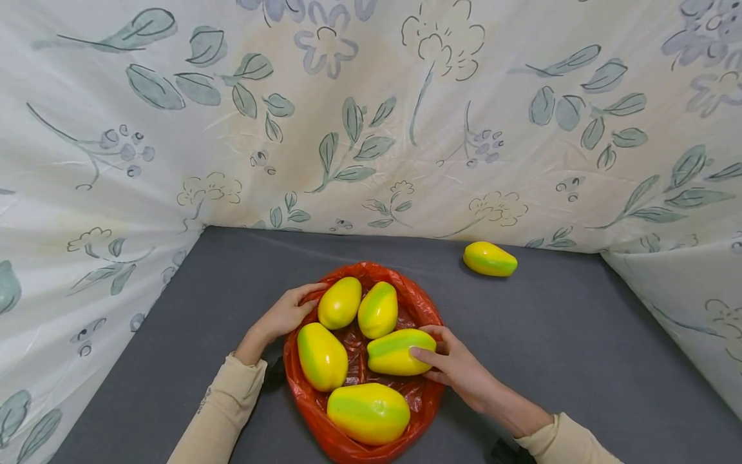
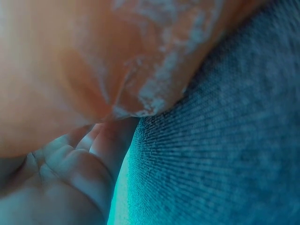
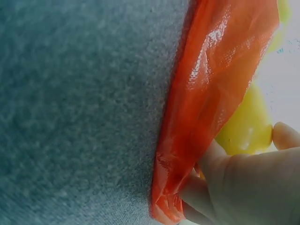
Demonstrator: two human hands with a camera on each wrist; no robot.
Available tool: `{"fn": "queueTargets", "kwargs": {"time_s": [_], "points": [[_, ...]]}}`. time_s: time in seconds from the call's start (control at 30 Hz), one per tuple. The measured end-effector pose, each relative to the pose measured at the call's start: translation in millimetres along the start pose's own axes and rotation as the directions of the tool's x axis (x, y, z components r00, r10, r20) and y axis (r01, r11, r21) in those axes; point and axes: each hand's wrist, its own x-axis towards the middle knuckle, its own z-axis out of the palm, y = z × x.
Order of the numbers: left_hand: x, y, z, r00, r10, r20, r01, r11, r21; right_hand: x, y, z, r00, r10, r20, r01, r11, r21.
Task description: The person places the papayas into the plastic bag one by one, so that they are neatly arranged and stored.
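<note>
A red plastic bag (image 1: 431,403) stands with its mouth wide and its rim rolled, several yellow-green papayas inside. My right hand (image 1: 464,370) grips the papaya (image 1: 394,353) at the bag's right side, thumb on top and fingers round its right end. In the right wrist view, some of its fingers (image 3: 199,194) lie against the red plastic. At the far left rim, my left hand (image 1: 290,310) holds the bag's edge beside another papaya (image 1: 339,303). The left wrist view shows the palm (image 2: 61,187) close under the plastic (image 2: 93,56), its fingertips hidden.
One more papaya (image 1: 489,259) lies outside the bag at the back right of the dark grey cloth surface (image 1: 539,335). A leaf-patterned curtain (image 1: 371,148) closes off the back and both sides.
</note>
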Motion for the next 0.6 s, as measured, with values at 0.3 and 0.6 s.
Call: {"fn": "queueTargets", "kwargs": {"time_s": [0.3, 0.6], "points": [[1.3, -1.1, 0.4, 1.000, -0.013, -0.001, 0.013, 1.000, 0.001, -2.5, -1.7, -1.0, 0.998, 0.029, -0.062, -0.034, 0.997, -0.074], [0.4, -0.6, 0.0, 0.999, -0.031, -0.011, 0.031, 0.999, 0.013, -2.7, 0.4, -2.2, 0.999, 0.048, -0.018, -0.049, 0.997, -0.065]]}}
